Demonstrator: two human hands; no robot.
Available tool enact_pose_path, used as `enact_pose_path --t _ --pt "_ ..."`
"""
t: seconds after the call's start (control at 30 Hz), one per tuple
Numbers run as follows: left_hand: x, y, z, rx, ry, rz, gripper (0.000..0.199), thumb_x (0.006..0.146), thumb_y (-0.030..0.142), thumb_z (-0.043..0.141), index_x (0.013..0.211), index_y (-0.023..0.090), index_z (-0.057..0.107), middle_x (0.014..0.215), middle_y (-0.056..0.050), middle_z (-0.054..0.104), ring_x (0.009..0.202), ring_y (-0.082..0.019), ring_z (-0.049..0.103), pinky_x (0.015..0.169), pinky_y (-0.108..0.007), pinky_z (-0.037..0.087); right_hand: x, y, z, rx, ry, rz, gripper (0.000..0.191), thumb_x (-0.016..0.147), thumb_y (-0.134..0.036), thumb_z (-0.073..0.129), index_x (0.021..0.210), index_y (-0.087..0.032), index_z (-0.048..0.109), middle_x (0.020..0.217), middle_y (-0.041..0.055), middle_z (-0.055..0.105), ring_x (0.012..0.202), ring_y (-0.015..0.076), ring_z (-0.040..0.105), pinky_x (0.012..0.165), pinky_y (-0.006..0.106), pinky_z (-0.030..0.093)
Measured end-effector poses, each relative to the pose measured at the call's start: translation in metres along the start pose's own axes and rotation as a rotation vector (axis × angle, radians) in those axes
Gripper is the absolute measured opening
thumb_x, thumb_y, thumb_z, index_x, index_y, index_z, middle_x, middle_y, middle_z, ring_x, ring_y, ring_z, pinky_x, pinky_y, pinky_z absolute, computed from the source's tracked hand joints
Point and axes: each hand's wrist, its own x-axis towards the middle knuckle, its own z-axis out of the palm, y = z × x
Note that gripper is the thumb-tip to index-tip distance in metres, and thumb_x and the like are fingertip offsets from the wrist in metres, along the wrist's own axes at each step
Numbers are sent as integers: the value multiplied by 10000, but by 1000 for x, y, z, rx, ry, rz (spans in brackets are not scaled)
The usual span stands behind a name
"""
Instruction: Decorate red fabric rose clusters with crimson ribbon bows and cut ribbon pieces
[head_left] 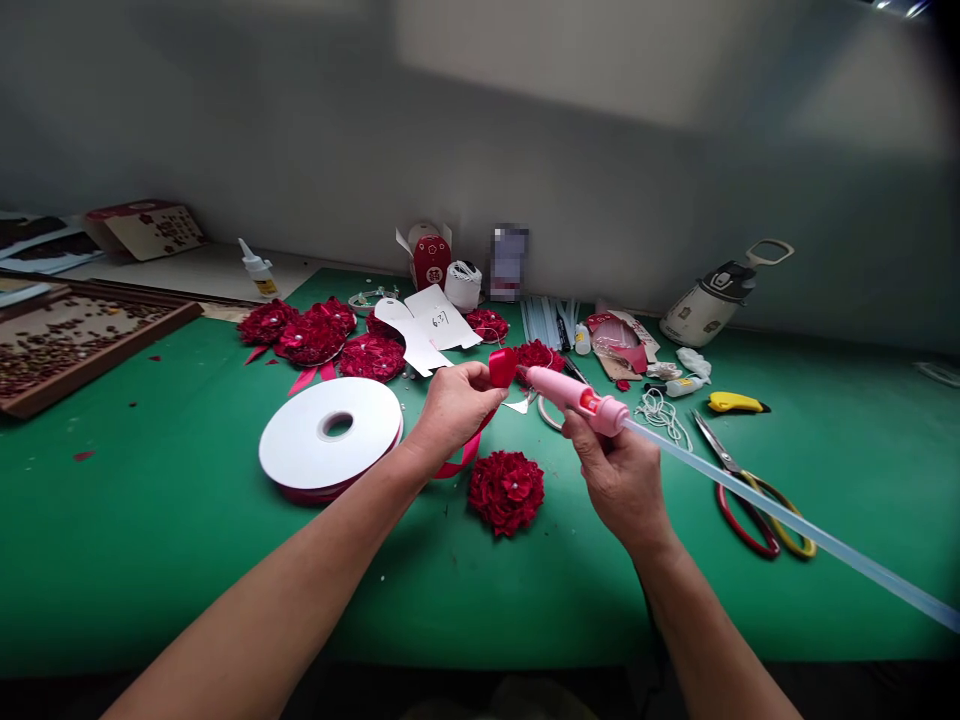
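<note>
My left hand [459, 405] pinches a red ribbon [502, 367] whose end is folded into a loop above the fingers. The rest of it hangs down toward a white spool [300, 435] on the left. In my right hand [622, 480] is a pink glue gun [559, 385], its nozzle close to the ribbon loop; whether they touch I cannot tell. A long translucent glue stick [750, 492] sticks out of the gun's back toward the lower right. On the table between my forearms lies a dark red fabric flower [507, 492] with a small pale centre.
More red flowers [319, 332] lie behind the spool near white card pieces [439, 318]. To the right are scissors [739, 480], a yellow cutter [735, 402], white cord [664, 415] and a tilted bottle [705, 305]. A wooden tray [105, 355] stands at far left.
</note>
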Motion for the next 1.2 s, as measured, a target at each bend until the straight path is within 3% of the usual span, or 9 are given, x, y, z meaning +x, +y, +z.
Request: enact_pose_path --t 0.17,0.37,0.57,0.73,0.93,1.0,1.1,1.2 --pt "0 3 -2 -144 -60 -121 209 598 229 726 775 132 671 732 -41 667 630 -141 587 601 -269 459 11 10 -15 111 148 150 353 803 -448 604 784 -103 678 531 -7 528 416 86 404 381 232 364" --pt "4 9 -13 -344 -67 -156 235 584 215 777 778 132 674 756 -54 680 665 -163 631 639 -302 510 35 70 -45 370 356 305 476 747 -527 621 974 -108 621 767 82 676 556 152 591 385 223 413" --pt "9 12 -23 -450 -59 -189 253 606 161 779 838 132 684 830 -66 691 726 -157 647 666 -275 536 19 110 -67 223 285 414 496 692 -547 658 888 -92 666 705 91 690 615 184 646 540 279 514" --pt "14 14 -31 -587 -48 -147 239 633 122 760 857 127 677 858 -59 685 771 -138 644 736 -250 538 6 116 -72 68 289 418 480 715 -543 635 874 -92 676 743 93 690 637 180 626 546 269 491" --pt "8 19 -29 -616 -83 -145 234 646 102 749 866 117 671 857 -51 687 780 -119 642 774 -234 524 4 121 -75 -121 241 423 463 710 -547 626 804 -97 679 585 31 613 516 159 534 497 283 434" --pt "4 18 -25 -608 -106 -160 240 648 99 747 876 117 674 859 -58 691 782 -127 645 771 -248 528 -1 119 -79 -161 219 432 458 674 -532 664 831 -102 686 654 57 644 601 196 576 567 317 462" --pt "2 15 -23 -621 -133 -185 240 643 124 758 869 126 677 846 -64 693 768 -145 649 744 -276 540 -16 109 -88 -204 223 444 512 633 -497 707 964 -107 677 915 127 679 811 264 619 739 387 480" --pt "2 15 -23 -656 -146 -193 241 642 124 760 866 131 672 864 -65 692 778 -144 646 755 -278 535 -41 85 -95 -313 346 389 505 686 -494 657 1037 -131 653 1026 136 653 874 274 616 791 407 479"
